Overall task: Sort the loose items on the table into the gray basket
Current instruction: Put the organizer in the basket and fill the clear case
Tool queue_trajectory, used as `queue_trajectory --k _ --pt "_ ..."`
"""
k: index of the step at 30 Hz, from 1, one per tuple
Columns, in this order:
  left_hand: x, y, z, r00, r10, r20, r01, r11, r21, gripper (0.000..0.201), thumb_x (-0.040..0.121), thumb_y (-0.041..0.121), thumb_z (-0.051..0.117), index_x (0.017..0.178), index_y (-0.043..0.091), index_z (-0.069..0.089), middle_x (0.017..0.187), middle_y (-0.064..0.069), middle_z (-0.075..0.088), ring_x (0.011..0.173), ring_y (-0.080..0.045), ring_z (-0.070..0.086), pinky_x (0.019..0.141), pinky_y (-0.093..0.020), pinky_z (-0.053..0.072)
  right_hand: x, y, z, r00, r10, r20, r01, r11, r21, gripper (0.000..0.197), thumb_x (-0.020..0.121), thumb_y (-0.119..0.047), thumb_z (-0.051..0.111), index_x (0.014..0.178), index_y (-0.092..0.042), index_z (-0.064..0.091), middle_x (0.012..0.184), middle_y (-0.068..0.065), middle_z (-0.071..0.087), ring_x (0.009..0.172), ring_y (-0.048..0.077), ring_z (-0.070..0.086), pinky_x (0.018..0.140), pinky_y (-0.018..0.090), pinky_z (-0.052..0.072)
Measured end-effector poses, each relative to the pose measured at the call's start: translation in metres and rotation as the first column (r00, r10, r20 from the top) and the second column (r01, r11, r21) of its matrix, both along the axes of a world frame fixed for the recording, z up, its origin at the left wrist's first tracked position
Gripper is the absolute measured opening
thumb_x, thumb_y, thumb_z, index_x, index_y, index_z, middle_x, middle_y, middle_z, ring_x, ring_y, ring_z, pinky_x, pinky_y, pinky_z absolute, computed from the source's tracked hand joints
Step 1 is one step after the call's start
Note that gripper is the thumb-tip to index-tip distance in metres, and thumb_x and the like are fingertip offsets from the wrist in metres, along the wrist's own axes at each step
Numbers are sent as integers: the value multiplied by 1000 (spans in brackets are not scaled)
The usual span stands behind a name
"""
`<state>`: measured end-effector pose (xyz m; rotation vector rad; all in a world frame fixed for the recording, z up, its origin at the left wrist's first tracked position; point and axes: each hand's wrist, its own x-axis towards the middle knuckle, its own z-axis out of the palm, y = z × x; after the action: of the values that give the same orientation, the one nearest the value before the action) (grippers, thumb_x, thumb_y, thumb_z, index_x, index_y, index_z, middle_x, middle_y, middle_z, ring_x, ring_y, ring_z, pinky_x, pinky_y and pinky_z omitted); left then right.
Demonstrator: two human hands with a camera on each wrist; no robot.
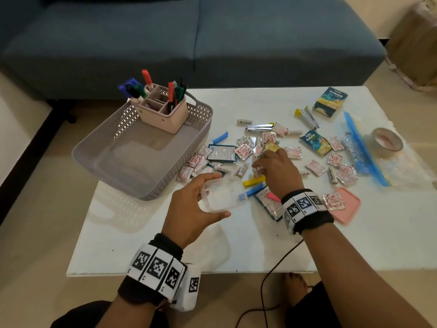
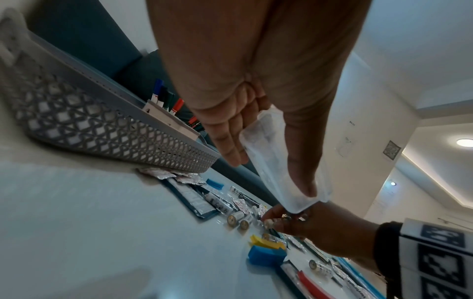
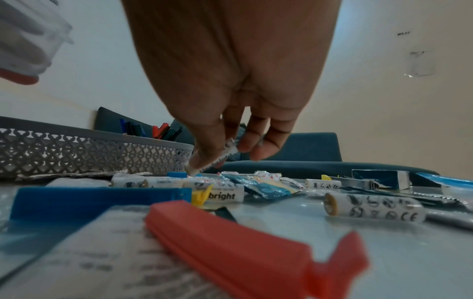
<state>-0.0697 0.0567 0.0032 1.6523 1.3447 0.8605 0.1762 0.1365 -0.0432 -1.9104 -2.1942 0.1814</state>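
A white low table (image 1: 260,245) stands in front of a blue sofa (image 1: 189,39), with a gray basket (image 1: 94,147) at its left end. A pink pen holder (image 1: 163,112) filled with markers (image 1: 132,88) stands in the basket's far corner. Loose items are scattered across the middle and right of the table: small foil sachets (image 1: 243,151), white batteries (image 1: 332,175), teal packets (image 1: 315,142), nail clippers (image 1: 259,127), yellow (image 1: 254,181), blue (image 1: 250,192) and red (image 3: 230,238) bag clips, a pink lid (image 1: 347,204), a roll of tape (image 1: 387,142) and a zip bag (image 1: 364,152). The left hand (image 1: 191,211) grasps a small clear plastic container (image 1: 218,196) between thumb and fingers, just above the table near the basket's near right corner. The right hand (image 1: 276,171) reaches into the pile, its thumb and fingers pinching one white battery (image 3: 217,158) that is tilted and lifted clear of the surface, just right of the container.
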Motion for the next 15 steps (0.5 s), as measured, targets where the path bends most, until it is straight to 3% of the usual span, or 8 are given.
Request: queue_trajectory --k 4,9,15 --pt "-4 2 1 1000 -15 -4 15 1000 -4 75 60 26 94 127 32 59 123 23 63 119 -1 56 99 -22 50 3 1 -7 999 -11 39 17 988 -154 44 88 8 57 117 -23 69 121 -1 62 117 25 45 86 37 52" --pt "-9 7 2 998 -3 55 3 1000 -10 73 61 23 94 125 32 60 122 20 65 117 -4 59 100 -29 51 12 2 -14 997 -81 -3 80 981 -174 31 88 -1 62 105 -25 71 111 2 64 107 23 53 82 42 55" --pt "-5 8 1 999 32 35 -31 999 -17 71 61 26 93 124 36 60 122 21 64 117 -3 59 99 -32 52 10 -5 -8 989 -145 12 146 983 -110 24 89 -15 67 106 -30 72 104 3 66 102 22 59 78 41 56"
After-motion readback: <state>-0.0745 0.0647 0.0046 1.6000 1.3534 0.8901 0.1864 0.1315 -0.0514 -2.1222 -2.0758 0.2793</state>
